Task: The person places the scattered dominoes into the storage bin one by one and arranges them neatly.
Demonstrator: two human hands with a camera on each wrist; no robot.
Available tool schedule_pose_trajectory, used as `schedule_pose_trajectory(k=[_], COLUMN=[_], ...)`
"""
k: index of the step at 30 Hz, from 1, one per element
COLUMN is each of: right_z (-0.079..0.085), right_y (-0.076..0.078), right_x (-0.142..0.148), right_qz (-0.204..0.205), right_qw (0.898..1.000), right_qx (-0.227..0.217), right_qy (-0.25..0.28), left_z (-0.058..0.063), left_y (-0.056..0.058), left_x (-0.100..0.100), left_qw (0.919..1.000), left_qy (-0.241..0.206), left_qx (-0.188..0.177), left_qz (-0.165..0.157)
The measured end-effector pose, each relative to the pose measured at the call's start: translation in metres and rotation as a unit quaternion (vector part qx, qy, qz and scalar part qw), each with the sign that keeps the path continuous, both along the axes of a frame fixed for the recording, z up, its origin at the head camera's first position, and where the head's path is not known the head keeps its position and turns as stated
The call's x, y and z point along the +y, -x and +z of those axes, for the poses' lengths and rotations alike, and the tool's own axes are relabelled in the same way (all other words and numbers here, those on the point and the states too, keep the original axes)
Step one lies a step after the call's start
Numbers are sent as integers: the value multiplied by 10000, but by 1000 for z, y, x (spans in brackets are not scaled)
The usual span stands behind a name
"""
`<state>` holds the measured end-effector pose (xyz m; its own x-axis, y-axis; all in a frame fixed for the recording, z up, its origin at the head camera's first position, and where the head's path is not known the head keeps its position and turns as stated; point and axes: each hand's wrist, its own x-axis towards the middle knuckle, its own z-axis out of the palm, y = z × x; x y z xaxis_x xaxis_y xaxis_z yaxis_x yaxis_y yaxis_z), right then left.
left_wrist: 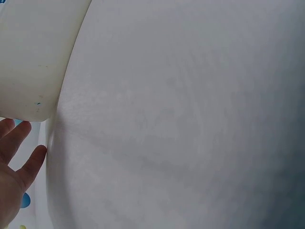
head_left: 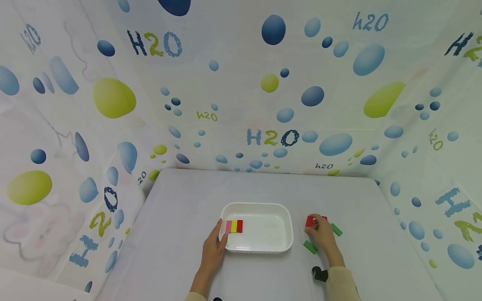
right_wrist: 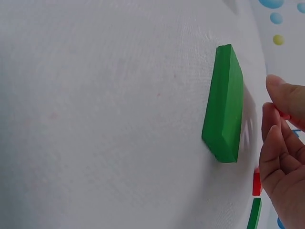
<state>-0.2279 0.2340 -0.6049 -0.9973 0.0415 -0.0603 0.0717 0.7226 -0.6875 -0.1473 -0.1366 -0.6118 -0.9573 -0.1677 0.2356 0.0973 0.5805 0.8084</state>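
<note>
A white rectangular tray lies on the table, with a row of pink, yellow and red blocks at its left side. My left hand rests against the tray's left end; in the left wrist view its fingers are spread, with fingertips right at the tray wall. To the right of the tray, my right hand pinches a red block between thumb and fingers. In the right wrist view that block is mostly hidden by the hand.
A green block lies in front of my right hand, and another green block to its right. Behind the hand another red block shows partly. A black object is beside the right sleeve. Patterned sheets surround the table.
</note>
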Motion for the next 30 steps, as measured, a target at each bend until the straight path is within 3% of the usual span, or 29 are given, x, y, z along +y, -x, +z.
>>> schedule_pose_trajectory(k=[9,16,30], right_z=[8,16,38], right_y=[-1,0,-1], right_x=[-1,-2,-9], right_qz=[-271,-429,-435], right_qw=[9991,9960,9937], right_qx=[113,388,551], right_qy=[322,675,876], left_z=[-1,-1,1], left_y=[0,0,0], left_x=[0,-1,0], left_qw=[9998,9999,9999], left_qy=[142,-49,-3], left_qx=[114,-89,-138], left_qz=[16,-19,-7])
